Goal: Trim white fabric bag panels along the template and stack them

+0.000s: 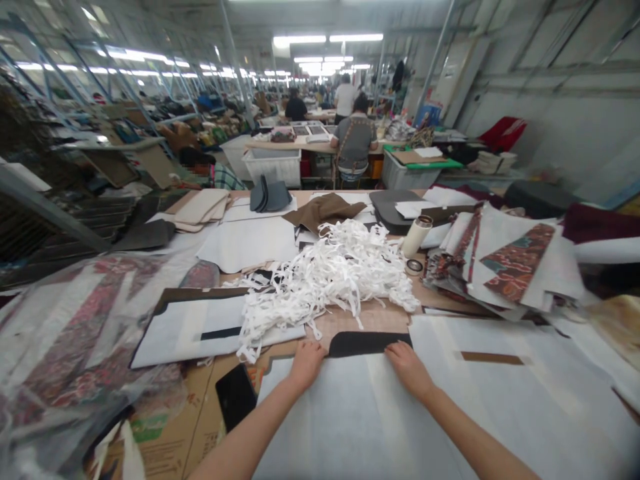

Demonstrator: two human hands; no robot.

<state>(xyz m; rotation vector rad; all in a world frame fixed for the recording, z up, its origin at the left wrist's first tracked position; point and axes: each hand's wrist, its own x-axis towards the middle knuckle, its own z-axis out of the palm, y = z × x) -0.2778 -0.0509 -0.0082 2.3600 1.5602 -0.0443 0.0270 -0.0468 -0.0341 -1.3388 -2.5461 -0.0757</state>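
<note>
Black piece (369, 343): lies flat at the far edge of the white sheet (355, 413), between the two hands, its long axis running left to right.
Left hand (308, 360): fingers bent over the sheet's far edge, just beside the piece's left end; whether they pinch anything cannot be told.
Right hand (407, 367): nearer to the piece, fingertips over its right end, pointing far and left; their grip cannot be told either.
White strips (335, 273): heaped beyond the piece.
</note>
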